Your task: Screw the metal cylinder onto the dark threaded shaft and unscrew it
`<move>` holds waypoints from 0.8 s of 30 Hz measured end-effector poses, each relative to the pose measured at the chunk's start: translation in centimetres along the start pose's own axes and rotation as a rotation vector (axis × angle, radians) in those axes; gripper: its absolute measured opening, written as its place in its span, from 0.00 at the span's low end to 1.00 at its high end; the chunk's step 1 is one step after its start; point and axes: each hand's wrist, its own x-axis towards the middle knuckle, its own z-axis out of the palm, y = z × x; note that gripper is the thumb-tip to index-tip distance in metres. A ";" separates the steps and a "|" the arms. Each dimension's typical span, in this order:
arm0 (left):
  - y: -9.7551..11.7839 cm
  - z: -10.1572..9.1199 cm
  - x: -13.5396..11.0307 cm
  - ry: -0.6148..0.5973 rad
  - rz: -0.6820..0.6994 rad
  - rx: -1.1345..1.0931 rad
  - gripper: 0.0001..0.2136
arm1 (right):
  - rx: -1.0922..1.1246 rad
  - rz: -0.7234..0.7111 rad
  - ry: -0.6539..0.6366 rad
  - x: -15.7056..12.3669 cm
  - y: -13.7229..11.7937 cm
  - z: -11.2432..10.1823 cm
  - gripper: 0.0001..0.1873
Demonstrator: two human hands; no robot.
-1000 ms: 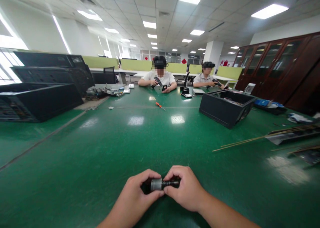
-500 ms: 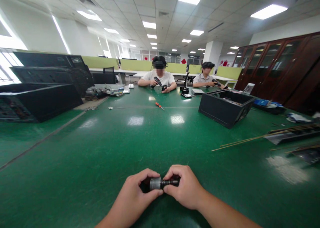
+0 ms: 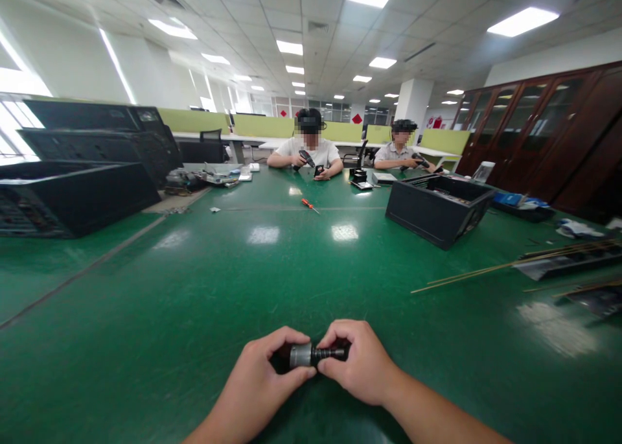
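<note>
Well apart from a black case (image 3: 422, 216) holding parts (image 3: 449, 196), left hand (image 3: 265, 374) and right hand (image 3: 362, 363) grasp a cylinder (image 3: 300, 355).

Cylindrical part (image 3: 302, 354) — silver-grey, black | tabletop (image 3: 311, 275) — glossy green | screwdriver (image 3: 307, 203): orange | partitions (image 3: 265, 125): yellow-green

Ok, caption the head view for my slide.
Left hand grips a grey cylinder, right hand the dark ribbed shaft aligned with it.
</note>
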 end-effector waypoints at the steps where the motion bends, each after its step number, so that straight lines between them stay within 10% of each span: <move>1: 0.0 0.0 0.0 0.004 0.000 0.001 0.07 | 0.001 0.005 -0.004 0.0 0.0 0.0 0.05; 24: -0.2 0.1 0.1 0.044 0.031 0.009 0.07 | 0.027 0.054 -0.024 -0.1 -0.2 0.0 0.04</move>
